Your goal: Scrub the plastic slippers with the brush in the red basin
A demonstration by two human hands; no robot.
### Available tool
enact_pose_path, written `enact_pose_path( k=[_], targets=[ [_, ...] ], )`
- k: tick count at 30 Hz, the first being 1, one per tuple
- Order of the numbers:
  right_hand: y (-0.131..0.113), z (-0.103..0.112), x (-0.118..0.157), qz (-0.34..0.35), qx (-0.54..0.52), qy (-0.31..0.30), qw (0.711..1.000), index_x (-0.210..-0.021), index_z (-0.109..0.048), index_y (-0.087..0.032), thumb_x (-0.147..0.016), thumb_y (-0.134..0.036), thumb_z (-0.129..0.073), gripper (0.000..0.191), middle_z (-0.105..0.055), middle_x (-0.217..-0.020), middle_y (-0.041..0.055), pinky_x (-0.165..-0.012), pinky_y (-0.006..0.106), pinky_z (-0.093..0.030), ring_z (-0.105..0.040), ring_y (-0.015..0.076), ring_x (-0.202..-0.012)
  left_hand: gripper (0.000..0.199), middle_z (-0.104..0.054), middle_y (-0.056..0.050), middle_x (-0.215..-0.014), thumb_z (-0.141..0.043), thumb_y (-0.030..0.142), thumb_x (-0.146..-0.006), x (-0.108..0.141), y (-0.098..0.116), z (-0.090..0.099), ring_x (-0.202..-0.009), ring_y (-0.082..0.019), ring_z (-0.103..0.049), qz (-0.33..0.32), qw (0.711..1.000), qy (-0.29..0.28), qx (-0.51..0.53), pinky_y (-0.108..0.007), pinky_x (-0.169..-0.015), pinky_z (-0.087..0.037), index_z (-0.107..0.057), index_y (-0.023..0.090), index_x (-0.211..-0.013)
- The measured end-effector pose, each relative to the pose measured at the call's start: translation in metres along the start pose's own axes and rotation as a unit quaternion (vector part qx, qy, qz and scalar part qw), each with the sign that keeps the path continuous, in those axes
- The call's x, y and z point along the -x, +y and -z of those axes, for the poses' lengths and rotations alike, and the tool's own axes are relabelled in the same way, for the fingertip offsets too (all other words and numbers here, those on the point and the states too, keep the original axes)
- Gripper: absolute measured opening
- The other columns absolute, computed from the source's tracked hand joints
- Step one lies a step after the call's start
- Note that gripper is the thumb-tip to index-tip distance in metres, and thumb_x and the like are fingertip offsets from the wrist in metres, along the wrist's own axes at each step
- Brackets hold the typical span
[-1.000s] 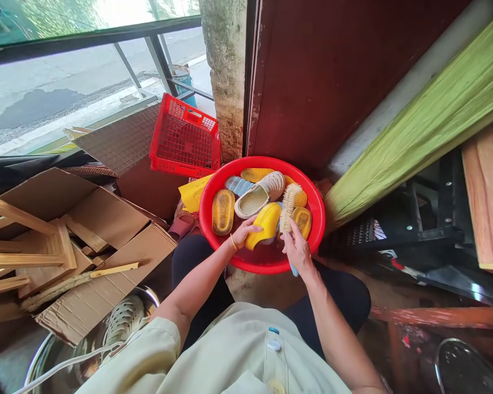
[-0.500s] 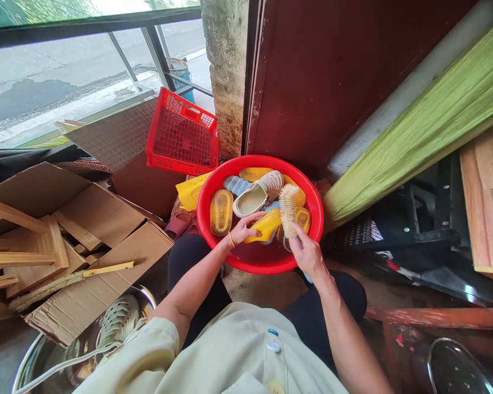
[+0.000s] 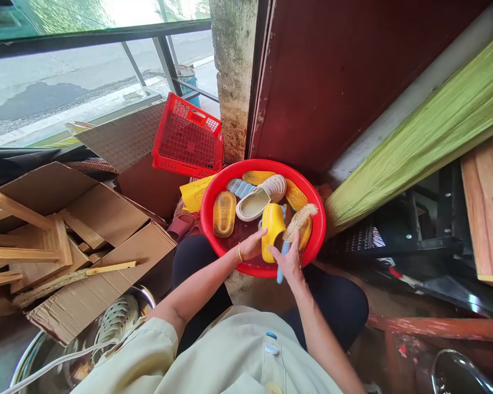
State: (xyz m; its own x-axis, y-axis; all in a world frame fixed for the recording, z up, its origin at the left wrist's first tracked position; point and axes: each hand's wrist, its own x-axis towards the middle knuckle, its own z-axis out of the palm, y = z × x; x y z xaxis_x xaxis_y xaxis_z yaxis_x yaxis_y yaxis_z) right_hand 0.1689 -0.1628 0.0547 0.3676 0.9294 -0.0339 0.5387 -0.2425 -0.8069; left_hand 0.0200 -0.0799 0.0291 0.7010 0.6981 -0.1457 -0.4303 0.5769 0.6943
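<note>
My left hand [image 3: 253, 244] grips a yellow clog [image 3: 272, 230] by its left side, over the near part of a red basin [image 3: 207, 210]. In my right hand [image 3: 290, 261] is a scrub brush [image 3: 299, 221] with pale bristles and a blue handle; the thumb reaches to the clog's lower edge. The brush points up and to the right. Beyond the clog, a beige clog [image 3: 252, 205] lies in the basin among a blue shoe [image 3: 241, 188] and several yellow ones, one of them sole up [image 3: 224, 213] at the left.
A red crate [image 3: 188, 139] stands behind the basin at the left. Cardboard [image 3: 107, 268] and wooden pieces [image 3: 20, 254] lie on the left, above a metal basin [image 3: 28, 355] holding a beige clog [image 3: 119, 320]. Green cloth [image 3: 414, 137] hangs at the right.
The yellow clog has turned from lying sideways to upright in view, showing its opening. My right hand has moved left and lower, beside the clog, and the brush now tilts right.
</note>
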Motion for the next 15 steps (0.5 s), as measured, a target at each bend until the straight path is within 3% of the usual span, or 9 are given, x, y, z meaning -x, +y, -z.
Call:
enact_pose_path(
  k=[2, 5, 8, 11, 15],
  targets=[
    [0.0, -0.01, 0.001, -0.059, -0.083, -0.028, 0.994, -0.164, -0.018, -0.013, -0.072, -0.064, -0.078, 0.122, -0.075, -0.115, 0.0199, -0.066, 0.039, -0.063, -0.077, 0.0306, -0.082, 0.073, -0.068, -0.015, -0.138, -0.073, 0.06, -0.085, 0.004, 0.006, 0.001, -0.128, -0.035, -0.063, -0.011, 0.999, -0.021, -0.023, -0.047, -0.108, -0.048, -0.06, 0.02, -0.145],
    [0.002, -0.014, 0.001, -0.131, -0.228, -0.078, 0.962, -0.159, -0.023, -0.02, -0.069, -0.055, -0.081, 0.112, -0.07, -0.071, -0.0039, -0.041, 0.027, -0.052, -0.06, 0.0174, -0.042, 0.068, -0.059, -0.01, -0.152, -0.079, 0.047, -0.084, 0.007, 0.021, 0.005, -0.144, -0.035, -0.05, -0.05, 0.994, -0.013, -0.101, -0.048, -0.119, -0.037, -0.061, 0.027, -0.146],
    [0.004, -0.012, 0.0, -0.135, -0.314, -0.071, 0.937, -0.154, -0.03, -0.023, -0.069, -0.048, -0.081, 0.102, -0.058, -0.058, -0.0129, -0.039, 0.023, -0.05, -0.054, 0.0132, -0.038, 0.07, -0.057, -0.01, -0.154, -0.083, 0.041, -0.081, 0.004, 0.025, 0.004, -0.15, -0.035, -0.042, -0.08, 0.986, -0.007, -0.149, -0.049, -0.123, -0.032, -0.061, 0.028, -0.147],
    [0.002, -0.008, -0.004, -0.113, -0.346, -0.054, 0.93, -0.157, -0.025, -0.026, -0.071, -0.049, -0.081, 0.106, -0.062, -0.065, -0.0114, -0.039, 0.022, -0.05, -0.053, 0.0111, -0.039, 0.083, -0.055, -0.012, -0.155, -0.087, 0.038, -0.076, -0.003, 0.014, -0.002, -0.146, -0.036, -0.047, -0.117, 0.984, 0.008, -0.136, -0.052, -0.121, -0.036, -0.054, 0.027, -0.152],
    [0.0, -0.002, -0.02, -0.109, -0.339, -0.015, 0.934, -0.162, -0.018, -0.028, -0.072, -0.05, -0.082, 0.113, -0.063, -0.072, -0.0093, -0.039, 0.024, -0.05, -0.055, 0.0117, -0.041, 0.09, -0.047, -0.016, -0.16, -0.089, 0.043, -0.073, -0.018, -0.001, -0.012, -0.141, -0.039, -0.051, -0.144, 0.974, 0.075, -0.158, -0.056, -0.116, -0.041, -0.052, 0.024, -0.153]
  ],
)
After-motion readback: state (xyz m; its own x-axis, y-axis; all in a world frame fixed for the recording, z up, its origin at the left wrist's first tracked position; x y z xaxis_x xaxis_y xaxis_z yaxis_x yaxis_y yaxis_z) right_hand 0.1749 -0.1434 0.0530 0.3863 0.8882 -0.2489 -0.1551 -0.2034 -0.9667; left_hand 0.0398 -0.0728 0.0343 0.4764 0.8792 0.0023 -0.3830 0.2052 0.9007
